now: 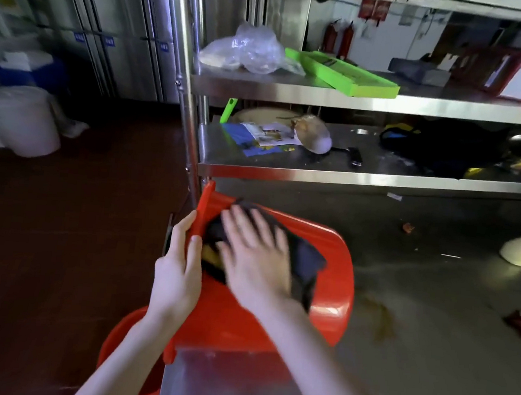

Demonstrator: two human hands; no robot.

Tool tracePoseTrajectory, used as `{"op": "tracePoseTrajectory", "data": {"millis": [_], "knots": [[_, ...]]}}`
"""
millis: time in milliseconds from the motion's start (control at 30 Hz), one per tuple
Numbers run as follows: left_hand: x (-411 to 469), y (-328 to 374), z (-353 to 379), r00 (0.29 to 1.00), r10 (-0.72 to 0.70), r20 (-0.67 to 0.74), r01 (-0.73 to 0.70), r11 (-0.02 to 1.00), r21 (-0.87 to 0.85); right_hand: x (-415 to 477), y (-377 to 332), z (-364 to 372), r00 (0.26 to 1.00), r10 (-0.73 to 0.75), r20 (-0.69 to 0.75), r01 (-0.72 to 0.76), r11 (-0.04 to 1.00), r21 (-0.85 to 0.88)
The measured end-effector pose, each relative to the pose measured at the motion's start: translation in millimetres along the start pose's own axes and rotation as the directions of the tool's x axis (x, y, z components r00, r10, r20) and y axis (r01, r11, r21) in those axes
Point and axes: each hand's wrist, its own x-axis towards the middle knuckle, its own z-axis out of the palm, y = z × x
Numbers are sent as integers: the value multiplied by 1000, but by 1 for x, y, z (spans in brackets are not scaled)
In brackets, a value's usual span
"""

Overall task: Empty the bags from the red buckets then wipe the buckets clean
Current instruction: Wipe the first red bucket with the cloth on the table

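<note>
On the steel table (418, 290), a glossy red bucket (336, 257) lies on its side, the left hand (177, 269) gripping its rim. With fingers flat, the right hand (254, 256) presses a dark cloth (307, 261) against its wall.

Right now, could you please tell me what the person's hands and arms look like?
Both forearms are bare, with no sleeves in view. The left hand and the right hand wear no gloves, and no watch or band shows at either wrist. The right hand is motion-blurred, so a ring cannot be ruled out.
</note>
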Motion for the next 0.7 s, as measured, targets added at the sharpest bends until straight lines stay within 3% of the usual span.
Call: {"op": "tracePoseTrajectory", "data": {"millis": [67, 133, 233, 333, 400, 467, 567, 633, 700], "knots": [[1, -3, -3, 1000, -19, -13, 19, 999, -40, 3, -26, 3, 994, -110, 18, 109, 993, 52], [2, -4, -5, 1000, -5, -15, 4, 999, -54, 2, -19, 3, 996, -90, 21, 88, 994, 58], [-2, -7, -6, 1000, 15, 5, -15, 998, -62, -8, 35, 2, 982, 187, 32, -187, 982, -20], [-11, -12, -7, 998, 47, 38, -44, 996, -79, -17, 103, -7, 835, 524, 167, -541, 838, 71], [-15, -13, -6, 998, 50, 39, -47, 995, -93, -15, 118, -9, 791, 570, 222, -604, 785, 137], [-14, -13, -3, 998, 53, 36, -49, 995, -91, -6, 99, -5, 853, 505, 132, -514, 857, 47], [-6, -12, -2, 998, 65, 24, -64, 996, -58, 12, 26, 1, 983, 186, -9, -186, 982, -26], [-3, -11, -4, 998, 62, 10, -61, 997, -52, 17, -14, 5, 1000, -3, -12, 4, 999, 32], [-2, -12, -4, 998, 65, 6, -65, 996, -58, 15, -21, 5, 996, -86, 13, 85, 995, 60]]}}
